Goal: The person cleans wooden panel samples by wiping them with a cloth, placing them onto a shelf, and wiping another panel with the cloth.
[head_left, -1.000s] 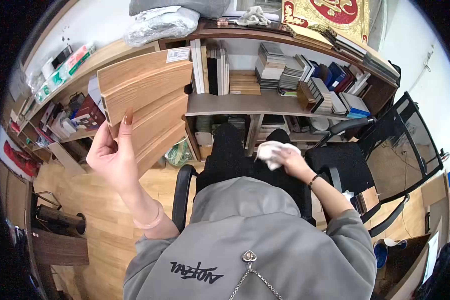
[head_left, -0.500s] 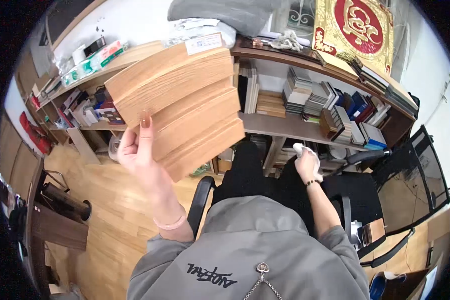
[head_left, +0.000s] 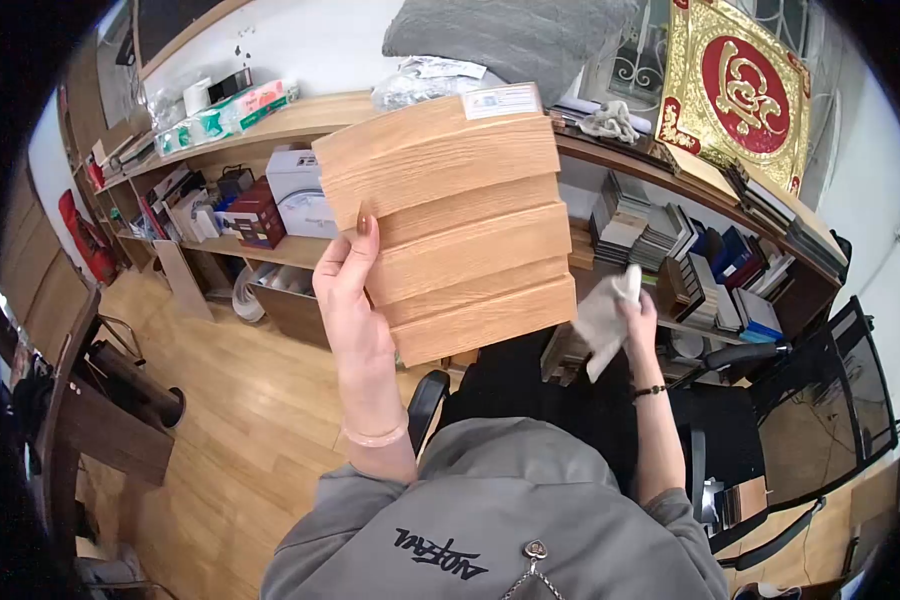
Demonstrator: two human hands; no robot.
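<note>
My left hand grips the left edge of a light wood-grain panel sample, thumb on its front face. Stepped ridges run across the panel, and a white label sits at its upper right corner. The panel is raised in front of me, slightly tilted. To its right, my right hand holds a pale cloth that hangs down from the fingers, close to the panel's lower right edge but apart from it.
Behind the panel stands a long shelf with sample stacks and binders. A gold-and-red decorative panel leans at the upper right. A black mesh chair is on my right. Tissue packs lie on the left shelf top.
The wood panel has moved right and turned more squarely toward me. My right hand has risen, and the cloth, bunched before, now hangs loose beside the panel.
</note>
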